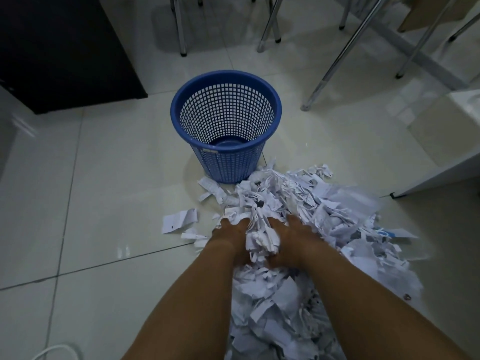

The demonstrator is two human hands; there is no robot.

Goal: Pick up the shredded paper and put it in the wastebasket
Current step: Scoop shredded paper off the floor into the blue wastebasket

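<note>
A big heap of white shredded paper (324,211) lies on the tiled floor, running from the basket's foot down to the bottom edge. A blue mesh wastebasket (226,81) stands upright just beyond the heap, with nothing visible inside. My left hand (231,237) and my right hand (296,237) are both sunk into the near side of the heap, a clump of shreds (262,237) bunched between them. The fingertips are buried in paper, so how they grip is hidden.
A loose paper scrap (179,220) lies left of the heap. Metal chair and table legs (335,63) stand behind and to the right of the basket. A dark cabinet (59,48) fills the upper left, a white box (446,136) the right, a white cable (54,350) the bottom left.
</note>
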